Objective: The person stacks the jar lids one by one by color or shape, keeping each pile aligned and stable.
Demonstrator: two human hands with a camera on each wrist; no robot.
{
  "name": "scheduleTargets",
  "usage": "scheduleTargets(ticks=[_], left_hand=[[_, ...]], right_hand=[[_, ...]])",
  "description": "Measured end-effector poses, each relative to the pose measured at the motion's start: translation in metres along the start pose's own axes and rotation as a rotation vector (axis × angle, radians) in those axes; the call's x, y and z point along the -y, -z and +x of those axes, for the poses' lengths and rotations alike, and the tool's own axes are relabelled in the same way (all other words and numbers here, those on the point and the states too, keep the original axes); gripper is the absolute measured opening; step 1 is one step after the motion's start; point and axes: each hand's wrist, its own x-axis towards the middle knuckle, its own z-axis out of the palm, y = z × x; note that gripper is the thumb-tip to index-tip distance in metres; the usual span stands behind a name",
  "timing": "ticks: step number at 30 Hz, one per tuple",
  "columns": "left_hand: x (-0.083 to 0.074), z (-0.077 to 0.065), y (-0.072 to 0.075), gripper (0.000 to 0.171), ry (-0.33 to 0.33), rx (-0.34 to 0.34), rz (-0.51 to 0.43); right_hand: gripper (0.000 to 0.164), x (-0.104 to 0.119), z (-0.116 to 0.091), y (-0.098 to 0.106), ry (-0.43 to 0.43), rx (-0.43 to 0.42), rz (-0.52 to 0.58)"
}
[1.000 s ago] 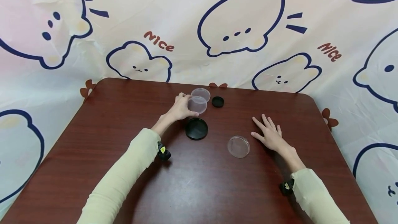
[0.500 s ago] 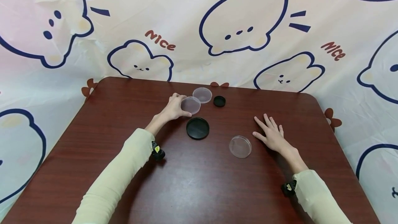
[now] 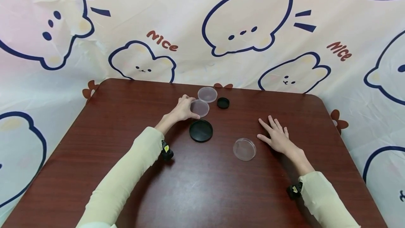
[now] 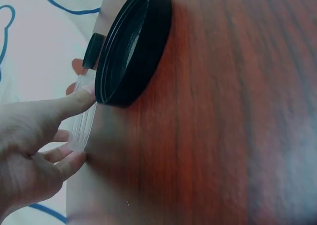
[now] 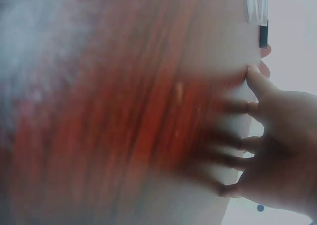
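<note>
My left hand point(image 3: 181, 110) holds a clear petri dish point(image 3: 200, 108) by its left side, thumb at the near edge and fingers round the far edge. In the left wrist view, the dish point(image 4: 84, 128) shows between thumb and fingertips, close to the table. Just behind it is a second clear dish point(image 3: 207, 94), overlapping its edge in the head view. A large black round lid point(image 3: 201, 131), threaded inside, lies near my left thumb. My right hand point(image 3: 278, 139) rests palm down with fingers spread, beside a third clear dish point(image 3: 244, 149).
A small black round cap point(image 3: 223, 103) sits right of the rear dish. All stand on a dark red-brown wooden table point(image 3: 196, 189). A printed cloth point(image 3: 190, 66) with cartoon bears hangs behind the table's far edge.
My left hand drew the held dish left, then brought it back right. The rear dish has shifted slightly away and to the right. My right hand stays put.
</note>
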Motion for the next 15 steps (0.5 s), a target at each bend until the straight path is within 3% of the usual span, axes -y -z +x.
scheduleTargets(ticks=[3,15], left_hand=[[-0.008,0.002,0.0,0.079,0.035,0.012,-0.003],[-0.014,0.012,-0.007,0.077,0.015,0.004,-0.001]], right_hand=[[0.069,0.002,0.0,0.002,0.006,0.013,-0.003],[0.069,0.007,0.001,0.007,0.0,0.044,-0.022]])
